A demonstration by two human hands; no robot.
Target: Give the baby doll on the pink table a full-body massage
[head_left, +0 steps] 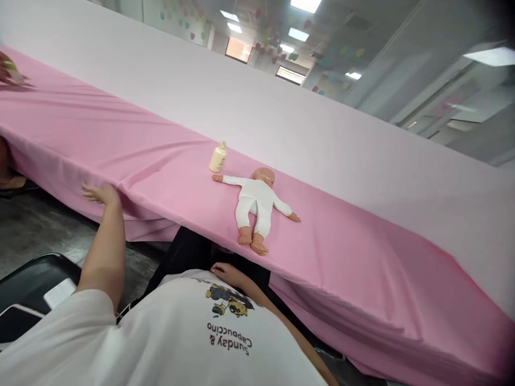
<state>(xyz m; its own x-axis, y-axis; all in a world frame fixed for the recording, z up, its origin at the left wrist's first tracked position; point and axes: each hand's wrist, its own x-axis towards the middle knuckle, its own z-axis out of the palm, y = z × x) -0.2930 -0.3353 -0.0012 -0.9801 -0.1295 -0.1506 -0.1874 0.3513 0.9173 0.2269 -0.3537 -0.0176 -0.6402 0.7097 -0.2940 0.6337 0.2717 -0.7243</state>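
Observation:
My left hand (98, 194) is stretched out at the near edge of the pink cloth (169, 193), its fingers apart and nothing in them. Close to my body, my right hand (226, 272) rests in my lap below the cloth's edge; its fingers are partly curled and too small to read. A baby doll (257, 195) in a white suit lies on the cloth with its arms spread and its feet toward me. Beside the doll's hand on the left, a cream-coloured bottle (218, 158) stands on the cloth. Neither hand touches the doll or the bottle.
A white wall panel (322, 155) runs behind the cloth-covered table. Another person's hand (5, 68) is at the far left edge, near a pale object. A black chair (40, 268) at the lower left holds a white item (59, 292) and a dark phone-like item (18, 323).

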